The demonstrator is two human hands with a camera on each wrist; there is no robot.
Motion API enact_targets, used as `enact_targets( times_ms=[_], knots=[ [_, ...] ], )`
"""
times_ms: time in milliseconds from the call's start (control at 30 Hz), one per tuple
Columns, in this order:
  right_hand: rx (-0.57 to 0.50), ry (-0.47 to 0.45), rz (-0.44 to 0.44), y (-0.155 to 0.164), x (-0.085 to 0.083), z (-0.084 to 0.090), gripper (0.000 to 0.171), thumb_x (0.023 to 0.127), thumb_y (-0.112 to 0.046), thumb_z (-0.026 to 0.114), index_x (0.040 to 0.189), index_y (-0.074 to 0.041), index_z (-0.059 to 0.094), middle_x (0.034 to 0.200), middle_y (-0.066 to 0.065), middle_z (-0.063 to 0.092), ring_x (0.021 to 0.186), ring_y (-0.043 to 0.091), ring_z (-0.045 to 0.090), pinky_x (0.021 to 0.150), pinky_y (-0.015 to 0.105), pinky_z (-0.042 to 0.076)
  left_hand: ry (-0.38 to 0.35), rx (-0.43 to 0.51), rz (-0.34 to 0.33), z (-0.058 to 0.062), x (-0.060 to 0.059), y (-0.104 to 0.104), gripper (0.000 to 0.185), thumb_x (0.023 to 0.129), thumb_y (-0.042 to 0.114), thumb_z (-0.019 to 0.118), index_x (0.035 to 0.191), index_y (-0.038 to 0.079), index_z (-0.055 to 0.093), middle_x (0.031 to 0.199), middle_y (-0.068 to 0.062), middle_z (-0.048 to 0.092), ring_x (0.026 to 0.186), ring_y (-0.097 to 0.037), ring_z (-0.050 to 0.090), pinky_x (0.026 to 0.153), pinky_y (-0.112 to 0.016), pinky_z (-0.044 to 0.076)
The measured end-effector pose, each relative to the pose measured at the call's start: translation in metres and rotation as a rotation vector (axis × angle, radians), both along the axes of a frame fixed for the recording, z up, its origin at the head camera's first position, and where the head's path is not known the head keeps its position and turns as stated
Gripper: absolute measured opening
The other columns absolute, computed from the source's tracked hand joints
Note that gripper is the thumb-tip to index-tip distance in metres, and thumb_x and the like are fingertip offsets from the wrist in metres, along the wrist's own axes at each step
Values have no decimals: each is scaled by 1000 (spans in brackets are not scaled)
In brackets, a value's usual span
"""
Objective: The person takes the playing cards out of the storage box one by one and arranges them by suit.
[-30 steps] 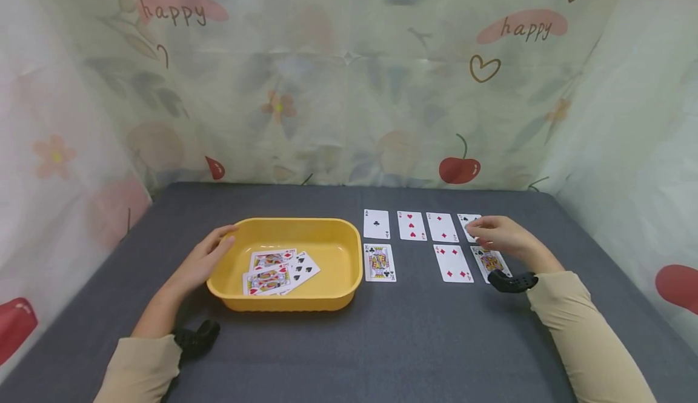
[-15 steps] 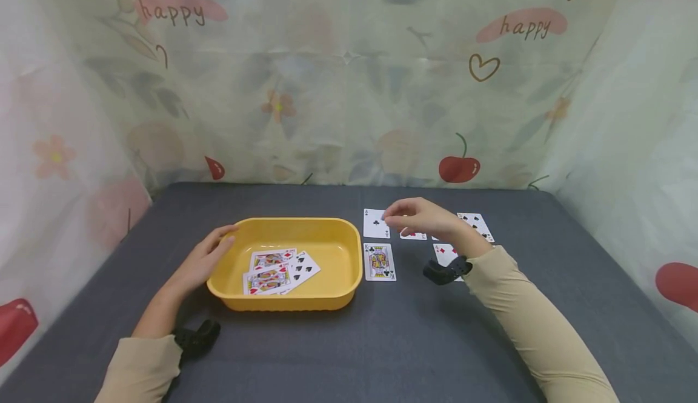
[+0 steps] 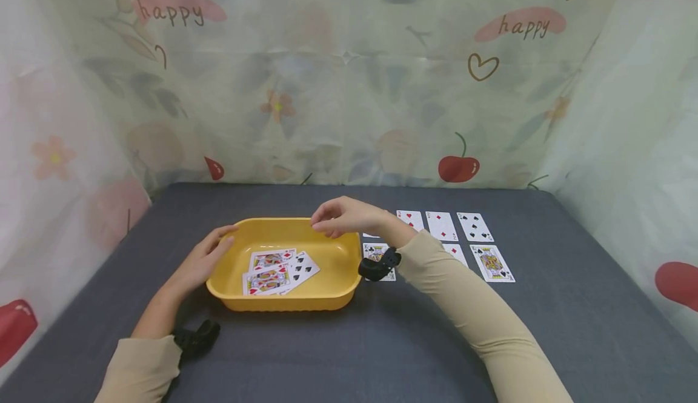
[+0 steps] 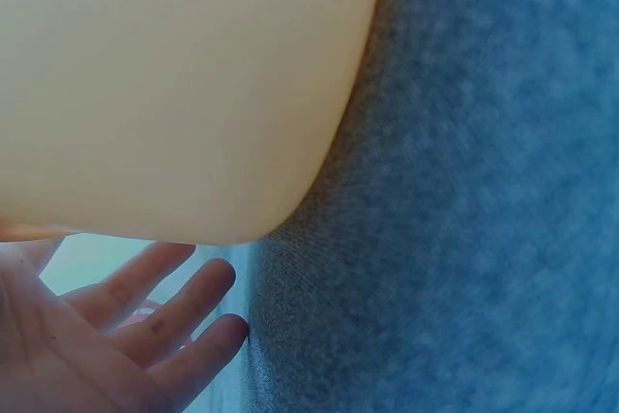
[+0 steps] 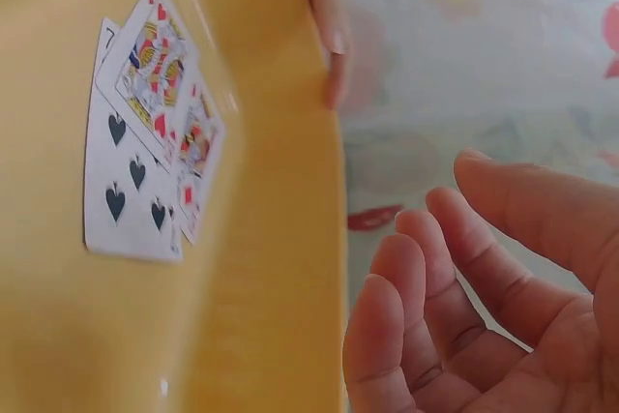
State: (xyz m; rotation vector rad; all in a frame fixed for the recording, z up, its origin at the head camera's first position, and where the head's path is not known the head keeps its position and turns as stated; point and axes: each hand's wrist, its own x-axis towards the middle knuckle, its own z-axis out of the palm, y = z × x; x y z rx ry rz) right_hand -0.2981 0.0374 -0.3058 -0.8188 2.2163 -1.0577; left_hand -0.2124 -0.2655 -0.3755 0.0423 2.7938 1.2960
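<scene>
My left hand (image 3: 206, 256) rests at the left rim of a yellow plastic tub (image 3: 305, 233), its fingers extended; the left wrist view shows several spread beside the outer wall. Over the tub's back right part hovers my right hand (image 3: 349, 216), fingers loosely bent and holding nothing, as the right wrist view shows. Inside the tub lie overlapping playing cards: a king of hearts (image 5: 150, 70), a diamond face card (image 5: 198, 137) and a spade card (image 5: 121, 186).
Face-up cards lie in two rows right of the tub, among them a diamond card (image 3: 442, 227), a spade card (image 3: 475, 227) and a face card (image 3: 492, 263). My right forearm hides parts of others. A patterned curtain (image 3: 349, 88) stands behind the dark tablecloth (image 3: 305, 354).
My right hand has swept left from the far right cards, across the rows, to above the tub. The cards stay where they lay. My left hand has not moved.
</scene>
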Motion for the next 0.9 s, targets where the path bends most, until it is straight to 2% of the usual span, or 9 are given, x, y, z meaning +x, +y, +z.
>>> enact_targets(
  times_ms=[167,367,567,733,900],
  knots=[
    [25,-24,25,-26,-4,-9,26,91,-22,60,113,-7,61,115,13,62,98,20,61,81,26,51,2,1,-1,0,0,0,60,99,48,30,146,11,26,140,-25,35,118,-37,43,93,-47,39],
    [69,-36,46,-50,-10,-20,25,91,-22,61,111,-8,63,111,9,63,96,18,61,80,25,51,11,2,-8,-1,-1,-2,59,99,47,31,146,10,27,139,-25,36,116,-37,44,93,-47,39],
    [102,-72,84,-68,-10,-30,27,89,-20,63,113,-7,63,108,6,64,98,21,62,80,26,51,8,0,-9,-1,-1,-1,61,99,49,31,146,10,26,138,-25,37,116,-36,45,91,-44,41],
    [150,-72,111,-78,-9,-39,25,87,-18,65,110,-7,64,96,1,63,82,11,57,73,22,48,6,3,-10,0,-1,-1,60,99,49,31,146,11,26,137,-24,37,115,-36,46,91,-43,41],
    [191,-51,152,-86,-7,-44,21,87,-14,65,106,-5,66,83,-3,60,67,10,51,62,21,42,9,6,-12,0,-1,-1,60,99,49,31,146,11,26,137,-25,38,115,-36,46,91,-43,41]
  ],
)
